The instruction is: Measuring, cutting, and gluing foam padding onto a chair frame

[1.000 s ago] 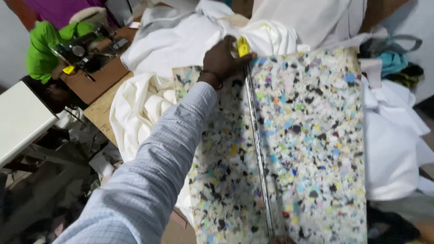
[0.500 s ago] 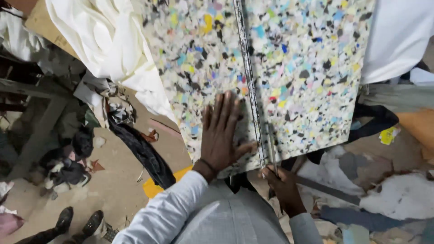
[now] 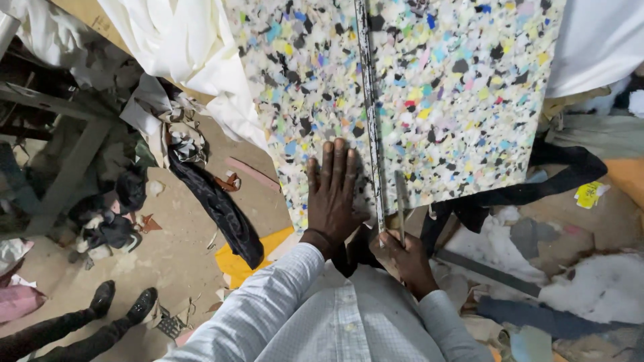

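Note:
A large slab of multicoloured speckled foam [image 3: 443, 87] lies in front of me. A long metal straightedge [image 3: 367, 100] runs down its middle toward me. My left hand [image 3: 333, 194] lies flat, fingers spread, on the foam's near edge just left of the straightedge. My right hand [image 3: 404, 258] grips a thin blade [image 3: 400, 201] whose tip rests at the foam's near edge, right of the straightedge.
White fabric [image 3: 188, 53] hangs off the left of the foam, more white cloth [image 3: 597, 40] at the right. Dark cloth scraps [image 3: 221, 208] and offcuts litter the floor. Another person's black shoes [image 3: 124, 302] stand at the lower left. A wooden frame [image 3: 60, 134] is at left.
One second ago my left arm reached to the foam's far end. Then my view dropped to the near edge, where my left hand pressed flat; since then both hands have barely shifted.

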